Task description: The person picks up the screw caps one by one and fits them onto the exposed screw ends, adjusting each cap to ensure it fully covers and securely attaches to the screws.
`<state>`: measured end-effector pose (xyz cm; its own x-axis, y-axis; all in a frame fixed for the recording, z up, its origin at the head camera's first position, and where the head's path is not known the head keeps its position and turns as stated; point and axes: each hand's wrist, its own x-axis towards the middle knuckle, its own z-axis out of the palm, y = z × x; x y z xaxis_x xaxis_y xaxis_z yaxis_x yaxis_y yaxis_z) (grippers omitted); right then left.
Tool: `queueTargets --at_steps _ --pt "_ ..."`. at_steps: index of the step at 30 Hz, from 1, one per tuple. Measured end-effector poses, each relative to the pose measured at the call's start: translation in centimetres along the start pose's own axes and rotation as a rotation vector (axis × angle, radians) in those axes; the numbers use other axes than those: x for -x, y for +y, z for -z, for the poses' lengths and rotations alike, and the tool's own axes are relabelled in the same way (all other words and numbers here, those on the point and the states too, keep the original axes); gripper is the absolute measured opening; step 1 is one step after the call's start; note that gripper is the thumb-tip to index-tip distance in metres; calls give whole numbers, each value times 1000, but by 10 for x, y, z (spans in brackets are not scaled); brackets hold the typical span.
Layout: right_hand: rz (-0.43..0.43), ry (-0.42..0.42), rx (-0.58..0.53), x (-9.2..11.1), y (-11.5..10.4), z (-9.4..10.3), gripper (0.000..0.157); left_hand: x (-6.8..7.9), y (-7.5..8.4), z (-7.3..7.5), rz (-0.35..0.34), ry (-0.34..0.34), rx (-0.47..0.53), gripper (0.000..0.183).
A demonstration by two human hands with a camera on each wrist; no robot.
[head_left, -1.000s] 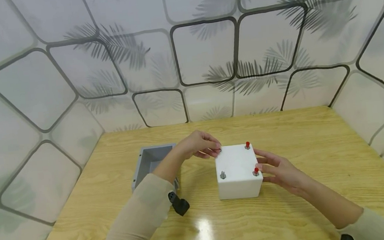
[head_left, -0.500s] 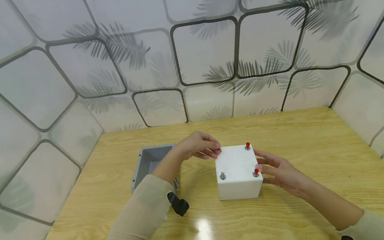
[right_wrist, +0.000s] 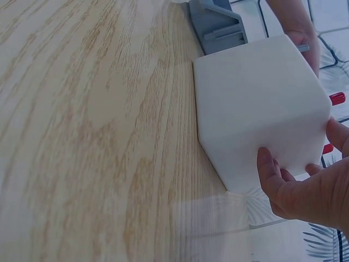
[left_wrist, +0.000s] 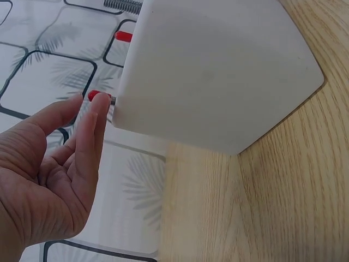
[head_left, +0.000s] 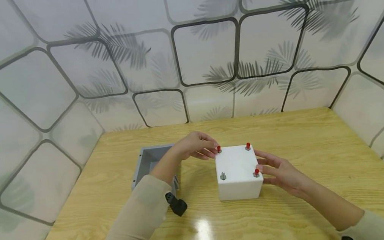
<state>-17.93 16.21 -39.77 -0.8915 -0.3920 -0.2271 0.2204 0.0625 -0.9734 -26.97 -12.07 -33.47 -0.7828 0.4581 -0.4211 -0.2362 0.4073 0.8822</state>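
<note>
A white box (head_left: 241,190) stands on the wooden table, with a metal bolt at each corner of its top. Red caps sit on the back-left bolt (head_left: 219,149), the back-right bolt (head_left: 248,146) and the front-right bolt (head_left: 256,172). The front-left bolt (head_left: 223,176) is bare metal. My left hand (head_left: 197,146) is beside the back-left red cap (left_wrist: 94,95); in the left wrist view its thumb stands apart from the cap, while a fingertip is right at it. My right hand (head_left: 278,171) rests its fingertips against the box's right side, thumb near the top edge.
Left of the box lies a grey plastic bin (head_left: 142,163), partly hidden behind my left forearm. The wooden table (head_left: 318,154) runs back to a patterned wall covering (head_left: 203,54). A black wrist camera (head_left: 177,205) sticks out from my left sleeve.
The left hand has drawn slightly left from the back-left bolt, and the red cap its fingers covered now shows. My right hand and the box stay in place.
</note>
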Motion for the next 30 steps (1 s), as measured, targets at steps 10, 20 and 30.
queueTargets --at_steps 10,20,30 --pt "-5 5 3 -1 -1 1 70 5 -1 7 0 27 14 27" --pt "-6 -5 -3 0 0 0 70 10 -1 15 2 66 22 28" --pt "10 -20 -8 1 0 0 70 16 -2 22 -22 82 11 32"
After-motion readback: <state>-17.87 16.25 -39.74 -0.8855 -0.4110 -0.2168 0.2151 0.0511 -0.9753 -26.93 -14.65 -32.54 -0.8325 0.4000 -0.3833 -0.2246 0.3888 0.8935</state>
